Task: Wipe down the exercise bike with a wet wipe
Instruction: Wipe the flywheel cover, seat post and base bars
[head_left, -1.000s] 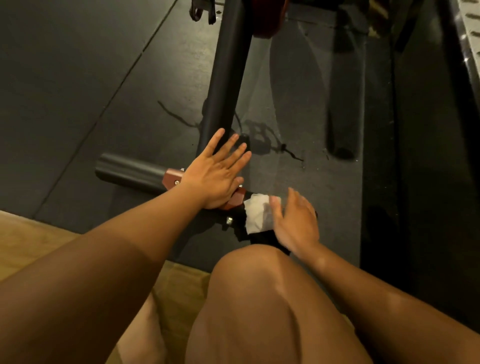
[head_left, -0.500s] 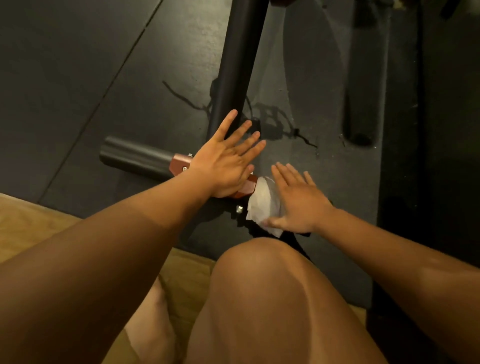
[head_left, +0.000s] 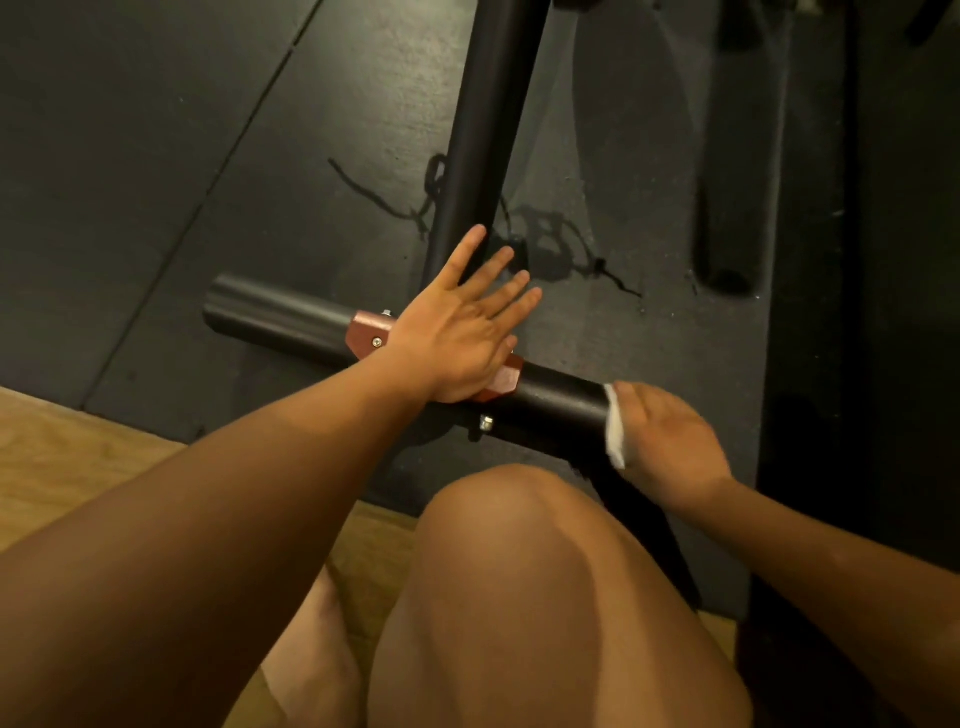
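The exercise bike's black base bar (head_left: 558, 397) lies across the dark floor mat, joined by a red-brown bracket (head_left: 366, 332) to a black frame tube (head_left: 491, 119) that runs up and away. My left hand (head_left: 462, 332) rests flat on the bracket with its fingers straight and spread. My right hand (head_left: 662, 436) is blurred at the bar's right end and presses a white wet wipe (head_left: 614, 434) against the bar. Only the wipe's left edge shows beside the palm.
My bare knee (head_left: 519, 561) fills the lower middle, in front of the bar's right end. A wooden floor strip (head_left: 78, 452) borders the dark mat (head_left: 156, 156) at lower left. Another dark post foot (head_left: 727, 275) stands at upper right.
My right hand slid the wipe to the right along the base bar, uncovering more of the black tube. My left hand stayed flat on the bracket.
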